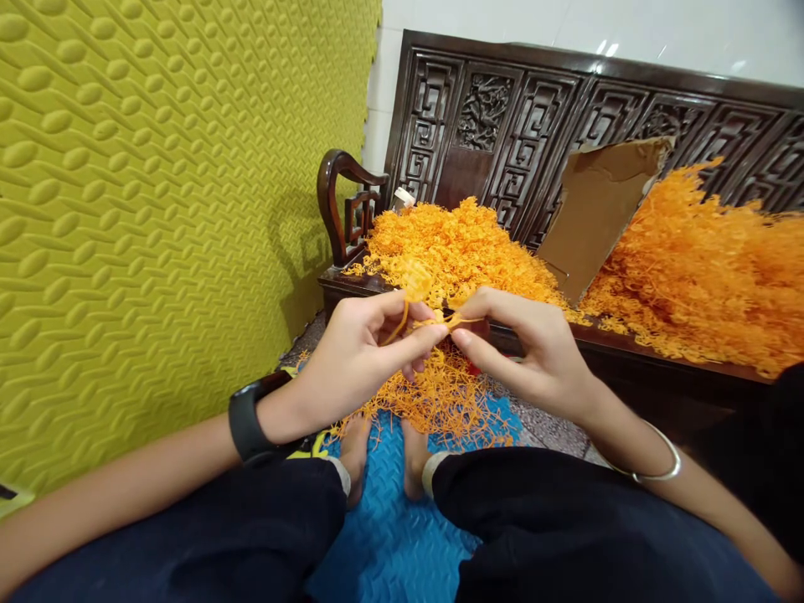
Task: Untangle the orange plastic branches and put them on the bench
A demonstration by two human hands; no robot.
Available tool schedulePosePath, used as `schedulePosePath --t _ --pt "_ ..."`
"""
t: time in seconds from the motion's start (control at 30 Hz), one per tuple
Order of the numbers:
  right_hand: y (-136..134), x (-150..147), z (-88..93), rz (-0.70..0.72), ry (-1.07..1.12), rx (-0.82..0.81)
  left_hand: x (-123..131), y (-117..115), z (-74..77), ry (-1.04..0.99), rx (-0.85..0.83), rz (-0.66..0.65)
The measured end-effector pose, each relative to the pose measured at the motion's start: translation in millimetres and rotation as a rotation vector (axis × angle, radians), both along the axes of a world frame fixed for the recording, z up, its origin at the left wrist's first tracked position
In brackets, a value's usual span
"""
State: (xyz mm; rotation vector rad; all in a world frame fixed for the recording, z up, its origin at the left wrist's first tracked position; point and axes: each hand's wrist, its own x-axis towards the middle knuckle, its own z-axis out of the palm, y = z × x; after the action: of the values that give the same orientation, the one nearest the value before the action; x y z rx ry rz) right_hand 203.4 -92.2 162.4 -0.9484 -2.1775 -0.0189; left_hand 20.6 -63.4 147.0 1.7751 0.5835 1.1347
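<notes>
Grip: pinching thin orange plastic sprig (440, 319) tight in left hand (358, 356) and right hand (533, 352), before dark carved wooden bench (502, 109).

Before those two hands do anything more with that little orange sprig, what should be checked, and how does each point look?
1. Left hand pinches the orange sprig: ok.
2. Right hand pinches the same sprig at its other end: ok.
3. Sprig held apart from the bench pile behind it: cannot tell, they overlap in this view.
4. Feet free of loose sprigs: not ok, the floor pile lies against the toes on the blue mat.
5. Cardboard sheet away from the hands: ok, it leans on the bench back.
</notes>
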Motion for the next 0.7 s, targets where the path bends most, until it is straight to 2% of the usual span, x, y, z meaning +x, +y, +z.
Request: schedulePosePath --t 0.2,0.37,0.53,0.7 --pt "4 -1 -2.4 0.014 -0.077 0.023 -1 3 -6.8 0.087 0.145 0.085" --pt "7 -2 -4.3 -0.034 -0.086 0.178 1 8 -12.7 0.136 0.249 0.157" --pt "6 -5 -6.3 -0.119 -0.063 0.376 5 5 -7.4 0.028 0.151 0.178" --pt "3 -8 -6.7 -0.115 0.047 0.325 6 -1 2.1 0.004 0.046 0.153"
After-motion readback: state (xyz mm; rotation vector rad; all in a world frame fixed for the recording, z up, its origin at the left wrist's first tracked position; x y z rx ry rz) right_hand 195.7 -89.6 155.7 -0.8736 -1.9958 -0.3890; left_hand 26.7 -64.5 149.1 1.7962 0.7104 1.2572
